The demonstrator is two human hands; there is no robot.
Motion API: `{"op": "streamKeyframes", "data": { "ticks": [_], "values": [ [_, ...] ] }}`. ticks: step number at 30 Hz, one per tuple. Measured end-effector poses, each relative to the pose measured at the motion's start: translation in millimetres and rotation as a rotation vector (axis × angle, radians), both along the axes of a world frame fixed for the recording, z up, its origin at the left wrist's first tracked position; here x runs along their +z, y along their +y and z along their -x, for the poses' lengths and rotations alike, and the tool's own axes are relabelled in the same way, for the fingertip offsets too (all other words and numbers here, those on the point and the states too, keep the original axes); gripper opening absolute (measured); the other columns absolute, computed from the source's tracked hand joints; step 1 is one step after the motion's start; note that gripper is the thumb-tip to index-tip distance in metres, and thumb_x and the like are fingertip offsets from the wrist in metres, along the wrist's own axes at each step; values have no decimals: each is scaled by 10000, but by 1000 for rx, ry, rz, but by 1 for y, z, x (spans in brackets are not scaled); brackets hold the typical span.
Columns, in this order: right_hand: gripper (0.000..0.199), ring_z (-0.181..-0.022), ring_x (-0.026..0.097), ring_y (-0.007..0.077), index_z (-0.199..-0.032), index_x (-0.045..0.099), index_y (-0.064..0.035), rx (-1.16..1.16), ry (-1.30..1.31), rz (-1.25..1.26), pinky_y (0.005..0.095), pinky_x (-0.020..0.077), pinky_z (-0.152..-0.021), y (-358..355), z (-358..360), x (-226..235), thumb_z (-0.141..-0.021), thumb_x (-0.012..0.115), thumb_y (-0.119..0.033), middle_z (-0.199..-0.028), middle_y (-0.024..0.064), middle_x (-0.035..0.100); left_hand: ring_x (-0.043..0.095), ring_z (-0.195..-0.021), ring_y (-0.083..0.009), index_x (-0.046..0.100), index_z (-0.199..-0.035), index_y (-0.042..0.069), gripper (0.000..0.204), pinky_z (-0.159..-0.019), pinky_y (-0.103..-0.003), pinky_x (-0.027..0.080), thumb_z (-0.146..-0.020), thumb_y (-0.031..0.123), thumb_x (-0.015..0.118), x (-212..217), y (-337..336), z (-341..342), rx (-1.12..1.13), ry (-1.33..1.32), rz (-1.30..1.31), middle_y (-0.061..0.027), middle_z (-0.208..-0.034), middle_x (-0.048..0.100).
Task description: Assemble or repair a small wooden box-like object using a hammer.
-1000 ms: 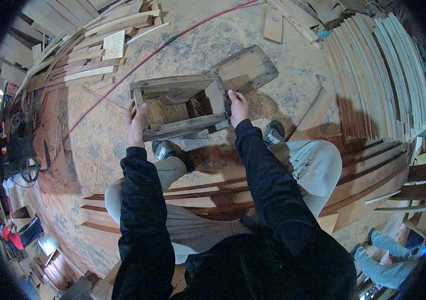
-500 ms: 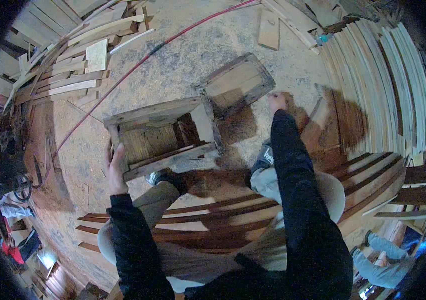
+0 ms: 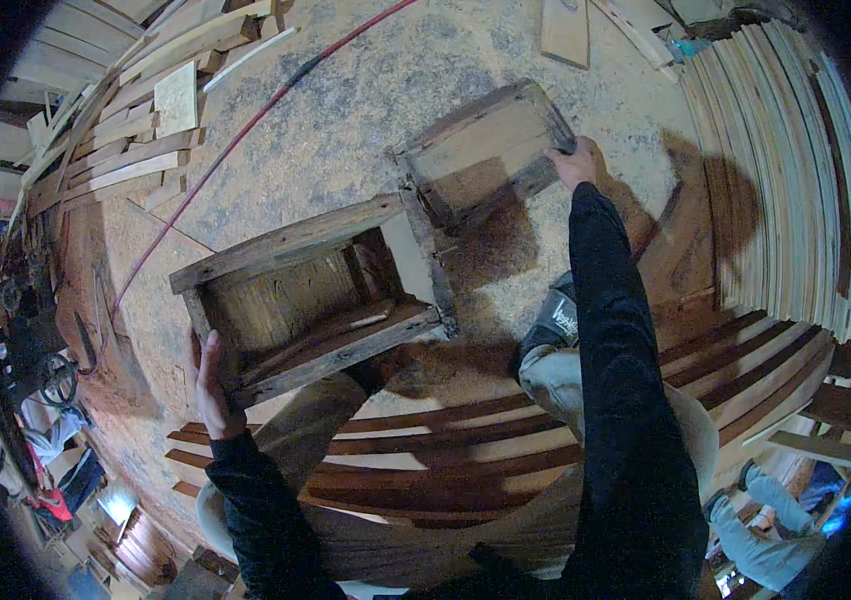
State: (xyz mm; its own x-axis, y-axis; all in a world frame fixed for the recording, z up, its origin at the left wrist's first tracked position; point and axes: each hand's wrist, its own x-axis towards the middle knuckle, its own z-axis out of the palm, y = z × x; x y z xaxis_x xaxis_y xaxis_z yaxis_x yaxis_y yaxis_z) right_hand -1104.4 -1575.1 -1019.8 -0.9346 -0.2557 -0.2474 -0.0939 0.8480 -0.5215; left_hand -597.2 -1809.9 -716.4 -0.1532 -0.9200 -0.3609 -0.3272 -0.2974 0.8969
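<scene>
A weathered, deep wooden box [image 3: 291, 238] tilts in front of my legs, its hollow inside showing and a small light wood scrap [image 3: 371, 318] in it. My left hand [image 3: 211, 385] grips its left end board, thumb on the near side; the other fingers are partly hidden. Against the box's right end lies a shallower wooden frame [image 3: 468, 116] of the same old wood, angled away. My right hand [image 3: 576, 165] is closed on the frame's right end. Whether the two parts are joined where they meet, I cannot tell.
Long boards [image 3: 756, 180] are stacked at the right, and loose planks [image 3: 146, 150] lie at the far left. A red hose [image 3: 276, 95] crosses the dusty floor. Dark strips of wood [image 3: 426, 435] lie under my legs. Another person's legs [image 3: 771, 530] show at lower right.
My right hand has closed on the frame's right end, where before it was beside it. The box's left end has swung nearer to me with my left hand on it.
</scene>
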Motion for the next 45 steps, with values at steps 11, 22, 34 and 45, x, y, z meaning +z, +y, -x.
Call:
{"op": "streamKeyframes", "data": {
  "ticks": [11, 22, 34, 45],
  "values": [
    [682, -1081, 503, 244, -1233, 441, -2, -340, -596, 664, 424, 418, -868, 25, -37, 74, -696, 737, -300, -1191, 114, 516, 410, -1195, -204, 350, -1350, 40, 588, -1013, -313, 289, -842, 212, 589, 14, 8, 28, -49, 93, 12, -115, -1319, 421],
    [515, -1002, 577, 341, -1063, 590, 33, -37, 223, 245, 373, 448, -878, 66, 25, 280, -703, 660, -328, -1018, 235, 613, 419, -1187, -237, 377, -1332, 41, 689, -990, -338, 309, -776, 327, 667, 14, 4, 33, -201, 68, 54, -149, -1303, 446],
    [379, -728, 554, 200, -906, 568, 61, -394, 544, 420, 319, 455, -679, 374, -97, 356, -770, 678, -275, -818, 134, 618, 410, -1202, -248, 368, -1335, 56, 648, -981, -361, 330, -805, 329, 622, 15, -10, 18, -247, 269, -119, -126, -1305, 441],
    [522, -866, 560, 290, -1015, 456, 109, -1195, 530, 408, 361, 442, -794, 483, -236, 181, -677, 722, -187, -944, 189, 575, 419, -1172, -255, 332, -1344, 11, 773, -954, -354, 356, -750, 353, 689, -8, -5, 45, -336, 142, 13, -144, -1305, 415]
  ]
}}
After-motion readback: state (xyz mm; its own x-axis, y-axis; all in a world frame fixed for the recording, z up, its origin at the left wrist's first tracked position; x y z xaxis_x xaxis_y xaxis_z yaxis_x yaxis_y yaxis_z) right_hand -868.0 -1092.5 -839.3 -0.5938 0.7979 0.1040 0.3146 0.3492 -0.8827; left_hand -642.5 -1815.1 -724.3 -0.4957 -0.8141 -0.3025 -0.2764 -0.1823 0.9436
